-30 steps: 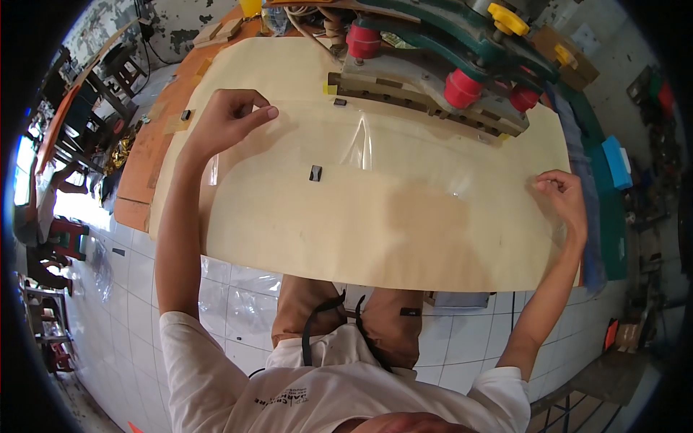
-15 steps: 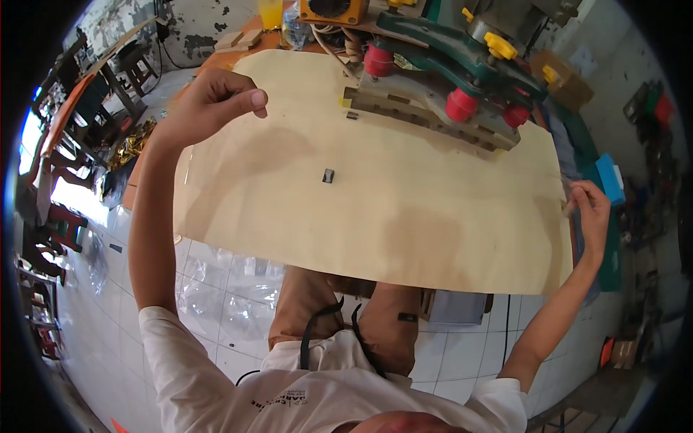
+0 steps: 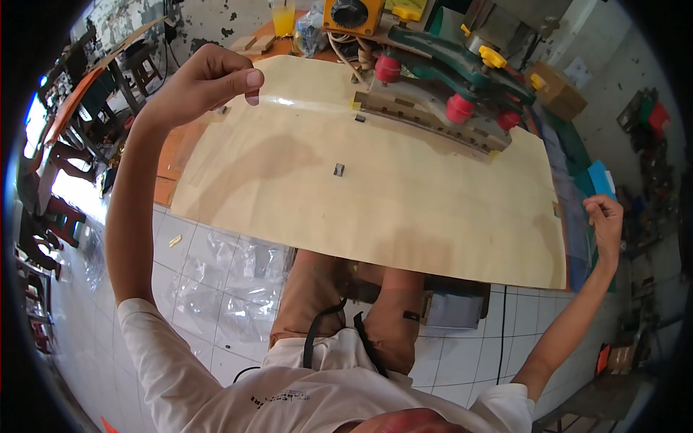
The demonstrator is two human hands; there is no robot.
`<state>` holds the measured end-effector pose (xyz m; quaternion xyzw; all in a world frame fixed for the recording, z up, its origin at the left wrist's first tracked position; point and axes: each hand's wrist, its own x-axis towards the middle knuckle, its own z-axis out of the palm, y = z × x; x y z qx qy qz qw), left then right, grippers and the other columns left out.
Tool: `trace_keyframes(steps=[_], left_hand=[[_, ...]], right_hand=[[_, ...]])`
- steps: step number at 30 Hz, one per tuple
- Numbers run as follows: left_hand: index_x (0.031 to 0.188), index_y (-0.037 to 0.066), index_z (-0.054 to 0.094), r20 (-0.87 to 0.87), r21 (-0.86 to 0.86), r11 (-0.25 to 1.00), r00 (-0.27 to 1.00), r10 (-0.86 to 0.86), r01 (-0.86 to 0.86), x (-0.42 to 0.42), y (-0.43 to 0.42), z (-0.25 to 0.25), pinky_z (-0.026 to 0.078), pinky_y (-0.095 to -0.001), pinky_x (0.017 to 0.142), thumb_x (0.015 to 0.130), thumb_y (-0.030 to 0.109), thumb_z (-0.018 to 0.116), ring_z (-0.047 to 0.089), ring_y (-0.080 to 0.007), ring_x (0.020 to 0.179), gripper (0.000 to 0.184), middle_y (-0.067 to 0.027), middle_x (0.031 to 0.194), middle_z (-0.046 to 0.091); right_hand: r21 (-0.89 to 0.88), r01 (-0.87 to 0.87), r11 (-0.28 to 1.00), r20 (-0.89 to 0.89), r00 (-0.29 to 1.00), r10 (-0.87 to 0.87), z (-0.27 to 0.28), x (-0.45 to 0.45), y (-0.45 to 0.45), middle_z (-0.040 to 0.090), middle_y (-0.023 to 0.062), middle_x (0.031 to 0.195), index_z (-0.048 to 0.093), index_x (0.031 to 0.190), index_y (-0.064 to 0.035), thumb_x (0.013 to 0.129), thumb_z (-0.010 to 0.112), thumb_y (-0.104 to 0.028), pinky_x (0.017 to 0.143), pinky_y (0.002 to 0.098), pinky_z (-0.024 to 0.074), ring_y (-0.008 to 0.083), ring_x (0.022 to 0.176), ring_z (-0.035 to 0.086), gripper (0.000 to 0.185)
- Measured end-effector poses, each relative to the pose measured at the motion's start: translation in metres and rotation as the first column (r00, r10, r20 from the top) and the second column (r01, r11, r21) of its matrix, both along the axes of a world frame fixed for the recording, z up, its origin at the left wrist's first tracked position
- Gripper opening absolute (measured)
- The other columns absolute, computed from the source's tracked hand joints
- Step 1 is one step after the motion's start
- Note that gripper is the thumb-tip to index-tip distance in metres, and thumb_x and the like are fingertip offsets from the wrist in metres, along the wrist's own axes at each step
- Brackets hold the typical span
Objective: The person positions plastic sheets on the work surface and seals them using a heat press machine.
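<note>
My left hand (image 3: 224, 85) is raised over the far left of a cream board (image 3: 433, 195), thumb and fingers pinched on a clear plastic sheet (image 3: 289, 102) that shows mostly as glare. Beyond the board's right edge, my right hand (image 3: 606, 216) is also pinched, with faint clear film beside it. How far the sheet spreads between the hands is hard to see. Small dark pieces lie on the board, one near the middle (image 3: 339, 169) and one by the press bar (image 3: 359, 117).
A green press (image 3: 440, 58) with red knobs and a long metal bar (image 3: 426, 123) stands over the board's far side. Behind are an orange device (image 3: 354, 16), a cup of orange liquid (image 3: 284, 20) and a cardboard box (image 3: 559, 90). Clear plastic (image 3: 242, 281) lies on the tiled floor.
My hands have moved farther apart, the left outward and away from my body, the right outward past the board's edge. The plastic's glare has shifted to the board's far side.
</note>
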<state>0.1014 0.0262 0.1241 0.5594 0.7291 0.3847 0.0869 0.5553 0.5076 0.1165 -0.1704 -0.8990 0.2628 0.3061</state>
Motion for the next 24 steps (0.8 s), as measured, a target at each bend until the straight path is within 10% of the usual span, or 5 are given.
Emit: trace_keyframes(steps=[2,24], left_hand=[[0.072,0.004,0.063,0.002,-0.048,0.999,1.000,-0.001,0.001,-0.007,-0.005,0.001,0.023,-0.0201,0.042,0.094,0.034,0.061,0.033,-0.0002,0.047,0.037,0.0041,0.064,0.059],[0.074,0.001,0.057,-0.432,0.283,0.959,0.894,0.118,0.010,-0.037,-0.019,0.082,0.037,-0.0232,0.059,0.094,0.027,0.063,0.043,-0.0039,0.065,0.034,0.0038,0.066,0.049]], right_hand=[[-0.014,0.006,1.000,0.000,1.000,-0.006,0.006,0.002,-0.006,0.055,-0.0043,0.067,0.068,0.079,-0.0033,0.083,0.074,-0.034,0.048,0.0210,0.0287,0.0024,0.053,0.039,0.032],[0.310,0.256,0.916,-0.308,0.938,-0.158,0.090,-0.006,-0.043,0.059,-0.0036,0.079,0.067,0.089,0.0021,0.088,0.070,-0.010,0.063,0.0178,0.0387,0.0034,0.071,0.049,0.012]])
